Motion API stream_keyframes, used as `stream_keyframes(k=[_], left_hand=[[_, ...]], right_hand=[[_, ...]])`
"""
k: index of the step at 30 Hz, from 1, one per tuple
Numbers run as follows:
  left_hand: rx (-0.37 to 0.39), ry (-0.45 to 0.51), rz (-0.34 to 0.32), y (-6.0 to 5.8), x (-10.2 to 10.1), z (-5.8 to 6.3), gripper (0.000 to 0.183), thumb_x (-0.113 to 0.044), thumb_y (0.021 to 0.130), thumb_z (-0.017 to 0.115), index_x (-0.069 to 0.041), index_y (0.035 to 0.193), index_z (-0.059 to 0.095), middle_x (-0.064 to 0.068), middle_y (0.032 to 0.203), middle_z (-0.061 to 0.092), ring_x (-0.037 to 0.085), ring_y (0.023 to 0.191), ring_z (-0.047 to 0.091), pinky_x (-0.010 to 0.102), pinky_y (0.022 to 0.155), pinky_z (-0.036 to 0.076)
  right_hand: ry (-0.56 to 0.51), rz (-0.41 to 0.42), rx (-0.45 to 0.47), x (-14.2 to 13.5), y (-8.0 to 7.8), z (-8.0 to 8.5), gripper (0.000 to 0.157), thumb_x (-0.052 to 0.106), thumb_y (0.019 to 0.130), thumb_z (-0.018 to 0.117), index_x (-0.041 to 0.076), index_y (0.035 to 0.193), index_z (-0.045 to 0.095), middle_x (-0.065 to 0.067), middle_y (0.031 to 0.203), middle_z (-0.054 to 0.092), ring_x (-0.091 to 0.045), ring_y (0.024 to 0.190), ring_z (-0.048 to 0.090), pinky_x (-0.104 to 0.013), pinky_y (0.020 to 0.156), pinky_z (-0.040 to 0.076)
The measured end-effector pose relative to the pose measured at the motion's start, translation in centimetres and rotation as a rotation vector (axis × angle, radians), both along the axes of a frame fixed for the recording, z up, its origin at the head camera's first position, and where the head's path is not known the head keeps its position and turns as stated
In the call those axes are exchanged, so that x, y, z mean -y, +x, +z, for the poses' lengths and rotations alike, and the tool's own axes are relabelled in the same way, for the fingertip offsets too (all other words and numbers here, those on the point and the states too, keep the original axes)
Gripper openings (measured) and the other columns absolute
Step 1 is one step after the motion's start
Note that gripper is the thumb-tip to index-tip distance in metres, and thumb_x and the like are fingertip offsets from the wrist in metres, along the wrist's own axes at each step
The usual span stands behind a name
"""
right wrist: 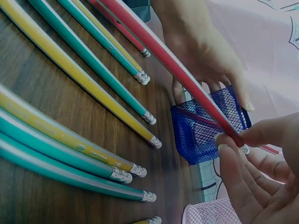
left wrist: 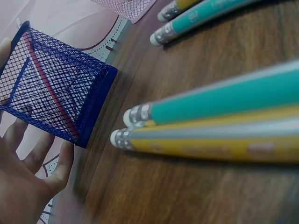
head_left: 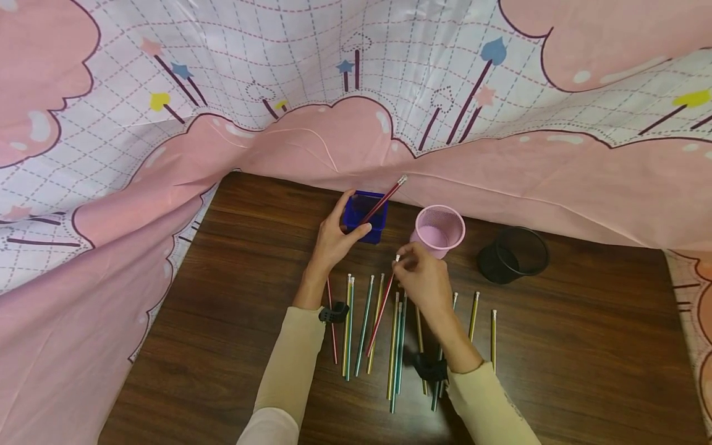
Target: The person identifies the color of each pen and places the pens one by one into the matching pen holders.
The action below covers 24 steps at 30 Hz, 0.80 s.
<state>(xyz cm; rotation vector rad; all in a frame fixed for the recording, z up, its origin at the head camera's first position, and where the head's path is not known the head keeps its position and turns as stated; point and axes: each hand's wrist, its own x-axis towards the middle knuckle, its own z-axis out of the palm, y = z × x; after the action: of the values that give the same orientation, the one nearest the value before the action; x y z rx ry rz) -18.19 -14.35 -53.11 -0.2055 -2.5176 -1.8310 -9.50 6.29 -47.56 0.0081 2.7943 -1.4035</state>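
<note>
My left hand (head_left: 332, 240) grips the square blue mesh pencil holder (head_left: 374, 237), thumb along its near side and fingers around its left side. Inside leans one red pencil (head_left: 385, 199), its eraser end sticking out above the rim; the left wrist view shows it slanting behind the mesh (left wrist: 84, 93). Just right of the holder, my right hand (head_left: 425, 278) pinches a second red pencil (right wrist: 187, 81) close to its eraser end between thumb and fingers. That pencil slants down toward me, over the row of pencils. Another red pencil (head_left: 334, 337) lies near my left wrist, partly hidden by it.
Several yellow pencils (head_left: 492, 337) and teal pencils (head_left: 364, 327) lie in a rough row on the dark wooden table (head_left: 222, 296), erasers pointing away. A round pink mesh cup (head_left: 439, 218) stands right beside my right hand, a black mesh cup (head_left: 492, 262) farther right. Pink patterned cloth (head_left: 500, 185) hangs behind.
</note>
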Motion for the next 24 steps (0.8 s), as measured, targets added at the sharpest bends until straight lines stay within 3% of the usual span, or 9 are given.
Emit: stream_keyframes(k=[6, 15, 19, 21, 24], left_hand=[[-0.002, 0.000, -0.004, 0.0, 0.0, 0.0, 0.077, -0.038, 0.086, 0.077, -0.040, 0.151, 0.036, 0.012, 0.136, 0.058, 0.036, 0.116, 0.058, 0.048, 0.087, 0.051], [-0.012, 0.007, -0.003, 0.0, 0.1, -0.2, 0.078, -0.040, 0.085, 0.078, -0.037, 0.151, 0.036, 0.013, 0.135, 0.058, 0.036, 0.115, 0.059, 0.049, 0.086, 0.051], [-0.012, 0.006, -0.004, -0.1, 0.1, -0.2, 0.078, -0.040, 0.085, 0.077, -0.038, 0.151, 0.036, 0.012, 0.136, 0.058, 0.035, 0.115, 0.059, 0.049, 0.086, 0.051], [-0.011, 0.008, -0.004, -0.1, 0.1, -0.2, 0.078, -0.039, 0.085, 0.077, -0.037, 0.152, 0.036, 0.012, 0.136, 0.058, 0.035, 0.115, 0.059, 0.049, 0.086, 0.051], [-0.009, 0.011, -0.006, -0.1, 0.0, -0.1, 0.078, -0.040, 0.086, 0.077, -0.036, 0.152, 0.036, 0.012, 0.137, 0.057, 0.036, 0.116, 0.059, 0.049, 0.087, 0.051]], right_hand=[[-0.105, 0.003, -0.013, -0.2, -0.1, -0.1, 0.019, 0.012, 0.087, 0.077, 0.009, 0.104, 0.068, -0.005, 0.078, 0.073, -0.021, 0.057, 0.070, -0.025, 0.049, 0.055], [-0.188, -0.003, -0.050, -0.4, -0.4, 0.2, 0.019, 0.009, 0.087, 0.077, 0.007, 0.104, 0.070, -0.007, 0.077, 0.073, -0.020, 0.058, 0.071, -0.029, 0.052, 0.057], [-0.263, -0.017, -0.086, -0.4, -0.7, 1.2, 0.020, 0.008, 0.087, 0.077, 0.004, 0.106, 0.070, -0.010, 0.078, 0.073, -0.025, 0.060, 0.071, -0.039, 0.053, 0.058], [-0.295, -0.023, -0.102, -0.3, -0.9, 1.8, 0.021, 0.008, 0.087, 0.077, 0.003, 0.106, 0.070, -0.012, 0.079, 0.073, -0.027, 0.060, 0.071, -0.037, 0.052, 0.058], [-0.337, -0.026, -0.097, 0.1, -0.8, 3.9, 0.022, 0.002, 0.087, 0.075, -0.004, 0.107, 0.068, -0.020, 0.081, 0.072, -0.036, 0.063, 0.071, -0.037, 0.053, 0.058]])
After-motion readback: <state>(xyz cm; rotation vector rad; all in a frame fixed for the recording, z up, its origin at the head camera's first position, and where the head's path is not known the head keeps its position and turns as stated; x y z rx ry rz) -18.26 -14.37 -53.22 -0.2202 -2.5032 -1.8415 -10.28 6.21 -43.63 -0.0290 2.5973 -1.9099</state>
